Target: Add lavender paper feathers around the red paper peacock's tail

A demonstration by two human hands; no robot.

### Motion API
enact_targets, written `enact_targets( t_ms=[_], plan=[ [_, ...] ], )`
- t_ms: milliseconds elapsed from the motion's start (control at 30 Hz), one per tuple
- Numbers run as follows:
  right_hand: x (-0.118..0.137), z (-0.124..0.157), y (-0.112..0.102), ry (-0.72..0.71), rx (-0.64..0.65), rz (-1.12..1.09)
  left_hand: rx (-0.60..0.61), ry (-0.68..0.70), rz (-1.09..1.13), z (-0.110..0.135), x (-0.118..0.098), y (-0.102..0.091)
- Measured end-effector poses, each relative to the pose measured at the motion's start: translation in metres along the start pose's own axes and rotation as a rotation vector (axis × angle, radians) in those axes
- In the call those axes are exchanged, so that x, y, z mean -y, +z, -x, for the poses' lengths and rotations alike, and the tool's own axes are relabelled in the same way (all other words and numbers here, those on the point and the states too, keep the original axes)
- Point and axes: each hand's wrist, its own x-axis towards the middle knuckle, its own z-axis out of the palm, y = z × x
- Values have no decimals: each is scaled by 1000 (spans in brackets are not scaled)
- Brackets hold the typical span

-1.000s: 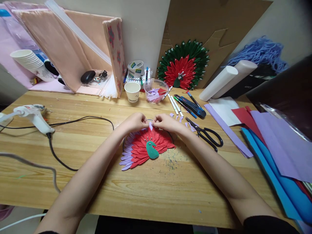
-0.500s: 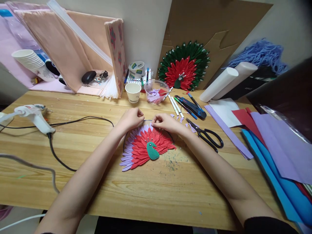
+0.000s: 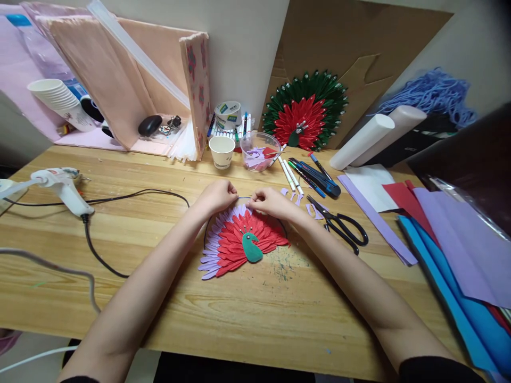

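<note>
A paper peacock [image 3: 233, 234] lies flat on the wooden table [image 3: 207, 324] at the centre of the frame, its green body [image 3: 252, 248] at the lower middle of a fan of red and purple feathers. The purple ones run along its left and upper edge. The left hand [image 3: 219, 197] is just above the fan's upper left edge with fingers curled in; whether it grips anything cannot be told. The right hand [image 3: 270, 203] is at the fan's top, thumb and finger close together; what, if anything, lies between them is hidden. Black-handled scissors [image 3: 338, 220] lie right of centre, beside purple scraps [image 3: 314, 211]. A white glue gun [image 3: 66, 190] rests at the left, and a paper cup [image 3: 222, 153] stands at upper centre.
</note>
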Motion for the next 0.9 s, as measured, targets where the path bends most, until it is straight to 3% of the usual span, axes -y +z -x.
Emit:
enact_targets(
  t_ms=[400, 700, 900],
  plan=[
    [-4, 0, -4, -122, 115, -191, -27, 4, 76, -2, 6, 7],
    [2, 1, -4, -44, 90, -48, -16, -18, 88, -1, 4, 5],
    [0, 1, -7, -80, 138, -104, -19, -14, 88, -2, 5, 6]
  ],
)
